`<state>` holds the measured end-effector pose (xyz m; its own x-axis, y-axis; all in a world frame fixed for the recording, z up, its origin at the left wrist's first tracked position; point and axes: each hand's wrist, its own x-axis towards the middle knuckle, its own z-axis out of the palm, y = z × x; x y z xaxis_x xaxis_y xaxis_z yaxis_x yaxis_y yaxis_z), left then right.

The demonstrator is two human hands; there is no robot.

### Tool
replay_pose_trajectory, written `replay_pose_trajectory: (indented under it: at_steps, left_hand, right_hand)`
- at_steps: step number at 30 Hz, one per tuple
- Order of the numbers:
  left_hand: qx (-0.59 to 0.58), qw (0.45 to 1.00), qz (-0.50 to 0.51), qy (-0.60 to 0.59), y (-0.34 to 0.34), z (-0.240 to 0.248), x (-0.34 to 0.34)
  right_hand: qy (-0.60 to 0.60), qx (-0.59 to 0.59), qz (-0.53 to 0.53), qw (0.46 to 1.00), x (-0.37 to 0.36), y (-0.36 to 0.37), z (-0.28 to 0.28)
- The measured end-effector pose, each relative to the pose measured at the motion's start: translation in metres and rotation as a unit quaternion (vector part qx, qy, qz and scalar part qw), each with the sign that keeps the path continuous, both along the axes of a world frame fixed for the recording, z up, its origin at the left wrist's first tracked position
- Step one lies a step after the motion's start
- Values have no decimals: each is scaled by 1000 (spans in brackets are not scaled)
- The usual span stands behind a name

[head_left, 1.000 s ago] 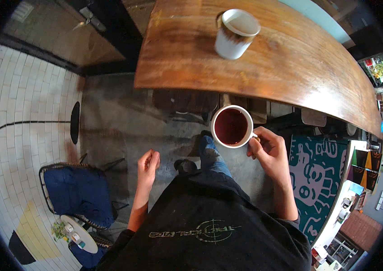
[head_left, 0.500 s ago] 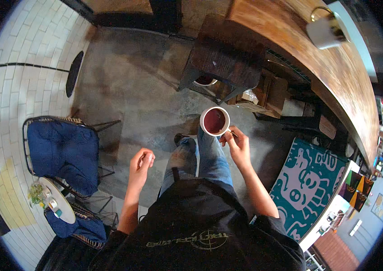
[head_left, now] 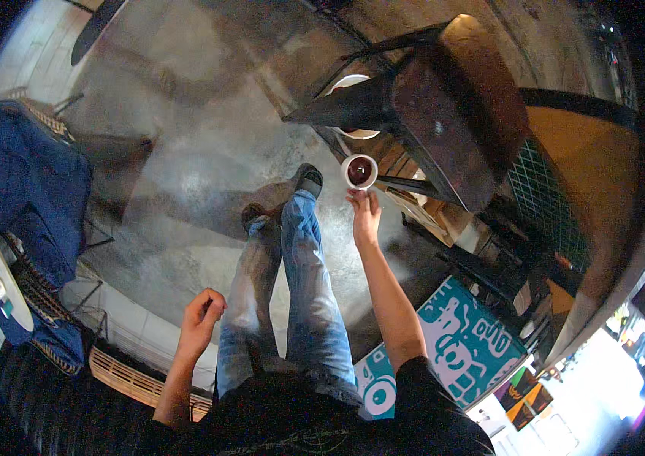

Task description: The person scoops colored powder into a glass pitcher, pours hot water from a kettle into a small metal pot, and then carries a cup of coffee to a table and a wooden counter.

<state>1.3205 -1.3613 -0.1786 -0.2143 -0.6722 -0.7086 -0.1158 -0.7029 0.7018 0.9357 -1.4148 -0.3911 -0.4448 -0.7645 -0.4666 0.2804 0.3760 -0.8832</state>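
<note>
My right hand [head_left: 365,216] reaches forward, its fingers closed on a white mug [head_left: 350,182] with dark red liquid [head_left: 359,171] in it. The mug is upright, in front of the dark stool [head_left: 421,99] as I see it. Its handle is hidden by my fingers. My left hand [head_left: 204,311] hangs by my left thigh with its fingers curled in, and nothing shows in it. Behind the stool's leg is a round white-rimmed thing [head_left: 353,79], partly hidden, so I cannot tell what it is.
A blue-cushioned chair [head_left: 30,190] and a small round white table [head_left: 14,304] are on the left. To the right are an open cardboard box [head_left: 425,216], a teal panel with pale drawings [head_left: 451,342] and a wooden counter's orange-brown side [head_left: 573,167]. Grey concrete floor [head_left: 201,175] lies ahead.
My view has turned and moved forward; the stool appears larger and farther right. My right arm is stretched farther out with the mug. My legs have stepped, and my left hand stays curled.
</note>
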Motion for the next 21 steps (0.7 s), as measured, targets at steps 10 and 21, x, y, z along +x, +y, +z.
replay_pose_trajectory:
  at_steps: [10,21]
  left_hand:
    - [131,988,68,-35,12,-65,-14]
    - [164,976,138,-32,14,-86,-34]
  right_hand:
    - [-110,-95,-67,987,-114,-41,-233]
    - [461,199,191,844,-152,-161,-260]
